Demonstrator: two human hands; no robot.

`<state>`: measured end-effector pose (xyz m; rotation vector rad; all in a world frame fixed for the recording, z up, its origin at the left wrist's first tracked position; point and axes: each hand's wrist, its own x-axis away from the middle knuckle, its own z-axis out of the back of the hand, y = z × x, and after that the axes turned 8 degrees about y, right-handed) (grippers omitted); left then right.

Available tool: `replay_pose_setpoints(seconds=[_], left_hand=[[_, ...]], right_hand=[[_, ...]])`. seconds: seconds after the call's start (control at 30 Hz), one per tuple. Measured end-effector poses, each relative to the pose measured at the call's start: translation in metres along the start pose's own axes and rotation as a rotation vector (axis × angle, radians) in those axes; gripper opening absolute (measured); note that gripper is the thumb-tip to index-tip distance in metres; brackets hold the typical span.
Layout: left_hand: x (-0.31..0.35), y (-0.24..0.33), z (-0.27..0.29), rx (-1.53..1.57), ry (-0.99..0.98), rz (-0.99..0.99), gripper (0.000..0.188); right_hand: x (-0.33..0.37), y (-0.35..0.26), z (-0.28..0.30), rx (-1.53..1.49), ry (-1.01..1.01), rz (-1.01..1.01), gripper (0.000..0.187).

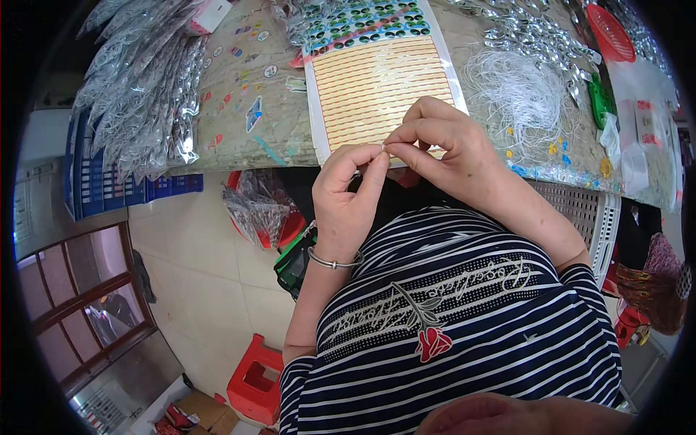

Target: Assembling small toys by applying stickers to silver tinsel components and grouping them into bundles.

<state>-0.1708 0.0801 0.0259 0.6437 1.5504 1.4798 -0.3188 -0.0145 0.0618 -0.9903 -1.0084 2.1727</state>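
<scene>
My left hand (346, 187) and my right hand (451, 145) meet at the table's near edge, thumb and forefinger of each pinched together. A tiny whitish bit shows between the fingertips, too small to name. Just beyond them lies a sheet (377, 90) with a yellow, red-lined lower part and rows of green and black oval stickers (370, 22) at its top; my right hand covers its lower corner. To the right of the sheet sits a tangled heap of white threads (513, 90).
Silver shiny pieces (533, 32) lie beyond the threads, near a red basket (610, 32) and a green object (599, 101). Clear-wrapped items (145, 94) hang over the table's left side above a blue crate (109, 181). A red stool (255, 380) stands on the floor.
</scene>
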Motion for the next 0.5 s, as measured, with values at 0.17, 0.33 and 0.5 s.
replay_pose_setpoints(seconds=[0.17,0.33,0.5], left_hand=[[0.001,-0.002,0.000,0.067,-0.001,0.112,0.009],[-0.001,0.008,0.001,0.321,0.036,0.396,0.009],[-0.001,0.006,0.007,0.331,-0.013,0.437,0.010]], right_hand=[[-0.004,-0.001,-0.006,0.243,0.111,0.265,0.008],[-0.005,0.007,-0.011,0.111,0.104,0.190,0.008],[-0.003,0.006,-0.012,-0.405,-0.014,-0.416,0.009]])
